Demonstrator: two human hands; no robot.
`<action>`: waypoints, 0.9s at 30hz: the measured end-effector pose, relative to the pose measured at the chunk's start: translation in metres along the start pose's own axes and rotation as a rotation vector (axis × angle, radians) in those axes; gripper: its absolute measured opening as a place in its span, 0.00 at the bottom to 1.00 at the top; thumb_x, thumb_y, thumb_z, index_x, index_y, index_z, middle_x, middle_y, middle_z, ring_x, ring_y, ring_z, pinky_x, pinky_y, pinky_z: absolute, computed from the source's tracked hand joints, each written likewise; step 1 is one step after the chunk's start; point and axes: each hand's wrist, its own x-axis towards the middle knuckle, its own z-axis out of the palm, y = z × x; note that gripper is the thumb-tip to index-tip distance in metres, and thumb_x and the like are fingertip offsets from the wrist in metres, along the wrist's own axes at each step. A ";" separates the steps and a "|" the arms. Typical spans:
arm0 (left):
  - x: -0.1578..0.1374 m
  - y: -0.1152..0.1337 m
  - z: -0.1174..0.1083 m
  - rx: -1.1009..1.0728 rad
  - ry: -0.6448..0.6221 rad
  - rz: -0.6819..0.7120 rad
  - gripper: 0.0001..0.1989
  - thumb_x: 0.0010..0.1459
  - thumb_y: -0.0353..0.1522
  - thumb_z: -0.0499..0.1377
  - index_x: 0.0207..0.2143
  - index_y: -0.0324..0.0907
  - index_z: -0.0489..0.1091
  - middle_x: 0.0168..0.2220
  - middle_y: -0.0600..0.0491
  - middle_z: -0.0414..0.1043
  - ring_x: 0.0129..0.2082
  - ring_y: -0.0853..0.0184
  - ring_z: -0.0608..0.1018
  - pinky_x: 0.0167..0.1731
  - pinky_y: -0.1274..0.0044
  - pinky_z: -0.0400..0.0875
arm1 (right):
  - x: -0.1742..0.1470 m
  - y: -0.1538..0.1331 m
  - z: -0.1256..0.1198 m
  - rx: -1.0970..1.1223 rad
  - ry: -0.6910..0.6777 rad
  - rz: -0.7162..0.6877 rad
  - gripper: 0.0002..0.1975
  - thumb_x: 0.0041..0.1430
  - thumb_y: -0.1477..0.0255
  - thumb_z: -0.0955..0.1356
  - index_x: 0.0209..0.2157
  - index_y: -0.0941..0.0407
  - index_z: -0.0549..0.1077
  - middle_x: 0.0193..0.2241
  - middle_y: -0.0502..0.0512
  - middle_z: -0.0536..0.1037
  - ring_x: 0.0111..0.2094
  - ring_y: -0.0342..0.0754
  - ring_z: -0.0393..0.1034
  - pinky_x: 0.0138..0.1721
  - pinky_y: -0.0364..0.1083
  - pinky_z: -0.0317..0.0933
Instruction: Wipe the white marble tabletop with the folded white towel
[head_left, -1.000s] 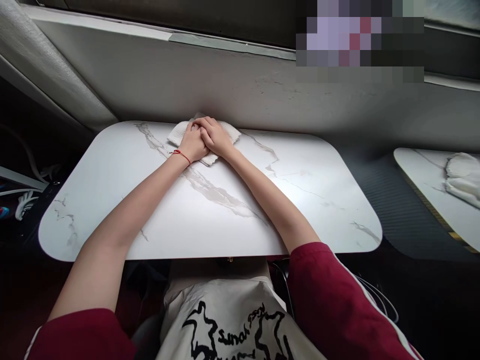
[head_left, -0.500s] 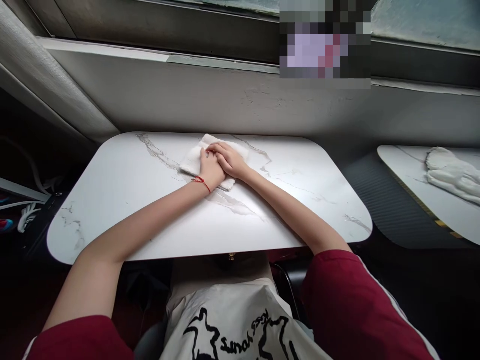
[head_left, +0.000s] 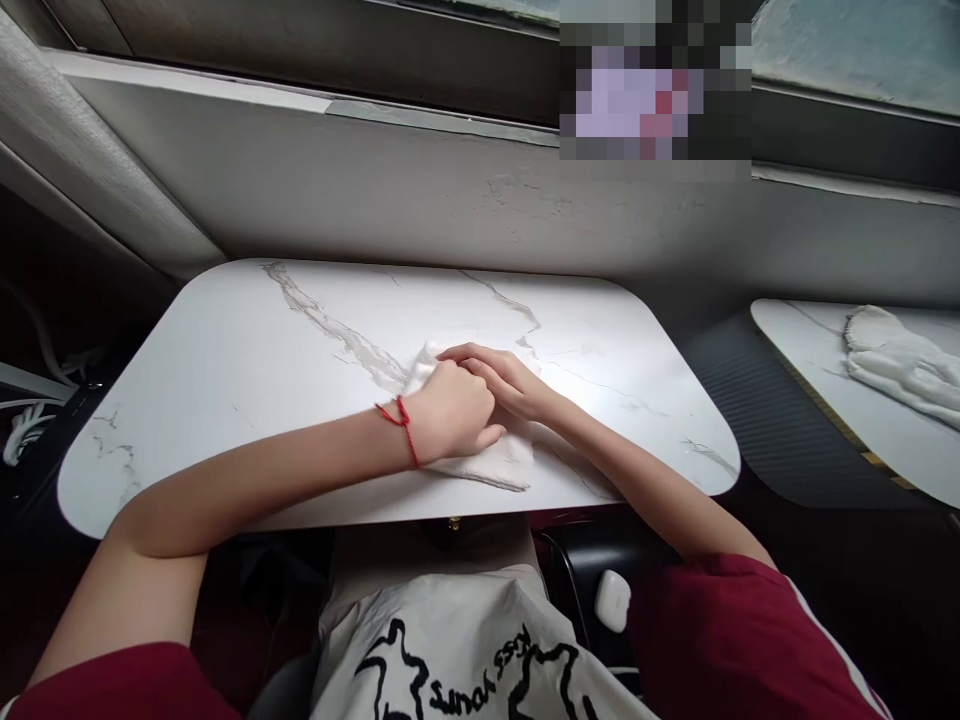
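Observation:
A folded white cloth (head_left: 499,465) lies flat on the white marble-patterned table (head_left: 300,490), near its front edge. My left hand (head_left: 454,410), with a red string bracelet at the wrist, is curled closed on the cloth, thumb toward the right. Against its knuckles rests my right hand (head_left: 514,383), its fingers bent together over the cloth and partly over the left hand. The fingertips of both hands are largely hidden.
A second table (head_left: 795,325) stands at the right, with a crumpled white cloth (head_left: 900,360) on it. A wall and window ledge (head_left: 442,120) run behind the tables. White cables (head_left: 26,430) hang at the far left. A small white case (head_left: 613,600) lies beside my lap.
Both hands and the cloth have come from the far side of the table toward its front edge. My left wrist has turned more sideways. The white case has come into view.

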 end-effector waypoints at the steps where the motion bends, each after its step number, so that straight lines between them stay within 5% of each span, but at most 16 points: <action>1: -0.006 -0.006 -0.011 -0.060 -0.011 0.055 0.21 0.66 0.44 0.54 0.35 0.39 0.80 0.35 0.41 0.81 0.38 0.50 0.80 0.41 0.63 0.71 | -0.002 -0.001 0.002 -0.012 0.000 0.003 0.19 0.74 0.67 0.54 0.54 0.53 0.71 0.50 0.59 0.80 0.49 0.52 0.76 0.50 0.54 0.71; 5: -0.015 -0.034 -0.042 -0.142 -0.094 0.045 0.18 0.62 0.45 0.55 0.28 0.46 0.78 0.24 0.51 0.75 0.28 0.59 0.77 0.31 0.71 0.64 | -0.004 0.006 0.012 -0.256 -0.036 -0.136 0.18 0.72 0.64 0.56 0.48 0.55 0.73 0.45 0.63 0.78 0.44 0.57 0.73 0.46 0.58 0.71; 9: -0.007 -0.059 -0.046 -0.054 -0.146 -0.145 0.21 0.56 0.51 0.59 0.24 0.44 0.75 0.21 0.50 0.72 0.26 0.60 0.75 0.28 0.72 0.60 | -0.005 0.007 0.019 -0.489 -0.127 -0.287 0.21 0.69 0.60 0.61 0.55 0.57 0.72 0.58 0.69 0.72 0.61 0.65 0.63 0.56 0.65 0.64; 12: 0.002 -0.072 -0.040 -0.082 -0.206 -0.138 0.23 0.51 0.55 0.62 0.27 0.44 0.73 0.24 0.52 0.74 0.24 0.63 0.74 0.26 0.74 0.58 | -0.006 0.002 0.018 -0.496 -0.187 -0.304 0.22 0.70 0.58 0.61 0.57 0.55 0.70 0.64 0.68 0.67 0.65 0.62 0.59 0.61 0.65 0.60; 19: 0.008 -0.056 -0.034 -0.028 -0.227 -0.031 0.24 0.50 0.54 0.64 0.33 0.43 0.72 0.27 0.51 0.75 0.27 0.60 0.75 0.26 0.73 0.59 | -0.014 -0.006 0.019 -0.455 -0.220 -0.310 0.20 0.70 0.60 0.61 0.53 0.56 0.74 0.61 0.67 0.72 0.63 0.60 0.63 0.64 0.64 0.59; 23: 0.005 -0.030 -0.025 -0.050 -0.068 0.133 0.24 0.52 0.50 0.65 0.41 0.39 0.71 0.34 0.47 0.77 0.31 0.58 0.77 0.30 0.71 0.64 | -0.031 -0.015 0.024 -0.426 -0.219 -0.266 0.18 0.65 0.61 0.64 0.50 0.53 0.77 0.51 0.63 0.79 0.57 0.62 0.69 0.60 0.66 0.64; 27: 0.006 0.002 -0.001 -0.106 0.210 0.414 0.24 0.58 0.46 0.63 0.49 0.38 0.70 0.48 0.41 0.77 0.45 0.54 0.77 0.45 0.68 0.68 | -0.064 -0.018 0.031 -0.523 -0.180 -0.163 0.25 0.58 0.61 0.67 0.56 0.50 0.75 0.51 0.59 0.79 0.53 0.61 0.72 0.55 0.62 0.71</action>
